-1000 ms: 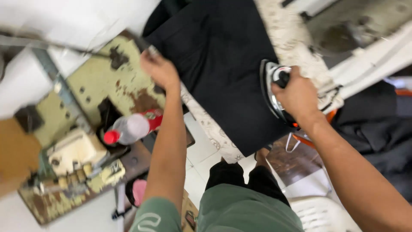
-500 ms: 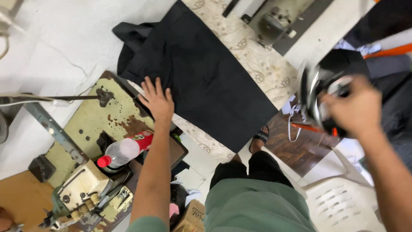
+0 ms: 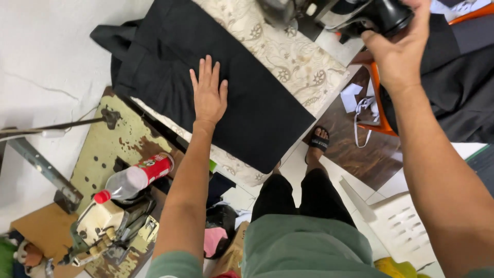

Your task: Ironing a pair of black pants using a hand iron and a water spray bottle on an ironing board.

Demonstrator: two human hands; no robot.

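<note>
A patterned cream ironing board (image 3: pixel 298 67) runs from twelve o'clock down toward six, and on it lies a black cloth (image 3: pixel 206 82), spread flat with its bunched end hanging off toward ten o'clock. The left hand (image 3: pixel 208 92) lies palm down near the middle of that cloth, fingers spread wide and flat, holding nothing. At one o'clock the right hand (image 3: pixel 399 44) is closed around the handle of a black iron (image 3: pixel 370 18), held at the far end of the board; whether its base touches the board I cannot tell. At eight o'clock stands a worn green sewing table (image 3: pixel 116 144) with a cream sewing machine (image 3: pixel 105 226) on it. Beside the machine lies a clear plastic bottle (image 3: pixel 134 180) on its side, with a red cap pointing toward eight o'clock and a red wrap-around label at its other end. At three o'clock more dark fabric (image 3: pixel 453 87) is heaped over an orange chair (image 3: pixel 378 98)
</note>
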